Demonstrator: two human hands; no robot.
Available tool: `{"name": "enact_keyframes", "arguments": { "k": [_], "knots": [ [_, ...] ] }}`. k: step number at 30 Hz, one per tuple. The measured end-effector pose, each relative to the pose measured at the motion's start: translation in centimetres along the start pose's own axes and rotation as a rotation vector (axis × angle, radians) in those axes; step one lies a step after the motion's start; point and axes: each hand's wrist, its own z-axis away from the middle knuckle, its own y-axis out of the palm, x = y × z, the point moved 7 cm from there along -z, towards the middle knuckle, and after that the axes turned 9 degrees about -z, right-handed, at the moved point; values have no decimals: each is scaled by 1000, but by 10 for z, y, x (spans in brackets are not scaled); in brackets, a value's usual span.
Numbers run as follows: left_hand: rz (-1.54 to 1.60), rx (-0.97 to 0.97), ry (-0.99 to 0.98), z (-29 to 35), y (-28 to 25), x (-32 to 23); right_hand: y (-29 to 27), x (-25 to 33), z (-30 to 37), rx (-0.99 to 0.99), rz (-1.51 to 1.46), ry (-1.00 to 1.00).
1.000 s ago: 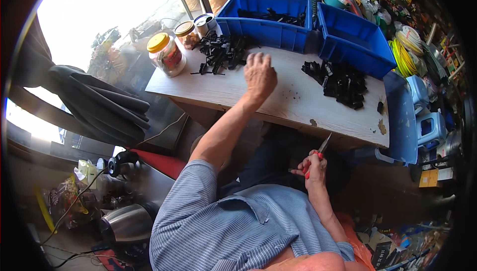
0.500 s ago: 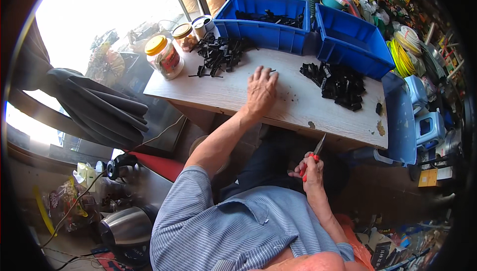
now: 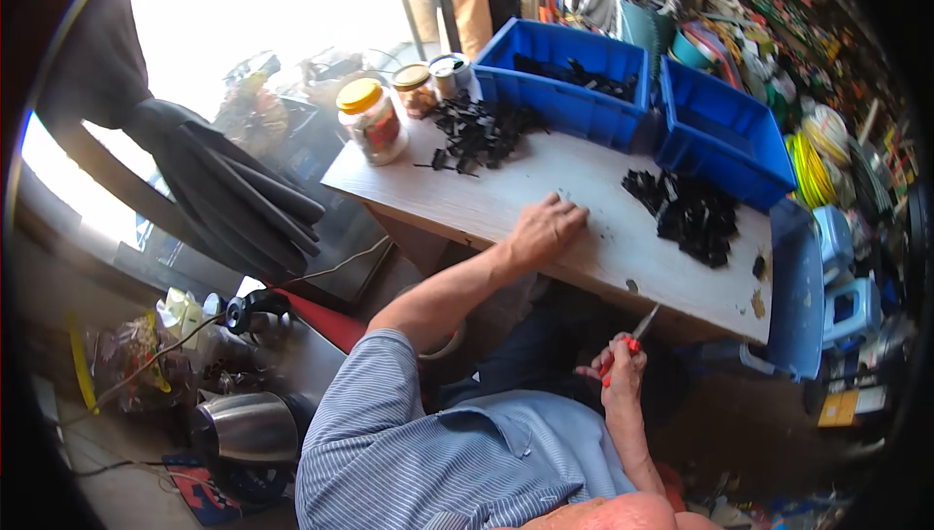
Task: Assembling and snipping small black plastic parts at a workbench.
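Note:
My left hand (image 3: 550, 230) rests on the pale tabletop (image 3: 595, 272) near its front edge. Its fingers are bent down and held together; whatever they pinch, if anything, is hidden beneath them. Low in front of my body, just off the table's edge, my right hand (image 3: 624, 371) is closed round red-handled scissors (image 3: 644, 324) with the pointed metal blades tilted up toward the table. A heap of small black plastic parts (image 3: 479, 131) lies on the table's far left. Another heap of black parts (image 3: 696, 224) is to the right, with one loose piece (image 3: 758, 265) beside it.
Two blue bins (image 3: 559, 102) (image 3: 725, 131) stand along the back; the left one has black parts inside. Lidded jars (image 3: 374, 131) (image 3: 415, 97) are at the back left. A blue tub (image 3: 796, 287) adjoins the right end. A steel kettle (image 3: 251, 430) is at lower left.
The view has shifted, so the table sits lower and further right. My left hand has drawn slightly toward the front edge, its fingers now pointing more to the right. The scissors stay in my right hand.

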Motion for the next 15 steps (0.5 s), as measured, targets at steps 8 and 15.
{"name": "enact_keyframes", "arguments": {
  "k": [8,15],
  "knots": [
    [554,198,-99,31,-20,-83,15,18,1,93,-112,-95],
    [1175,853,-404,65,26,-108,17,14,2,236,-135,-70]
  ]
}}
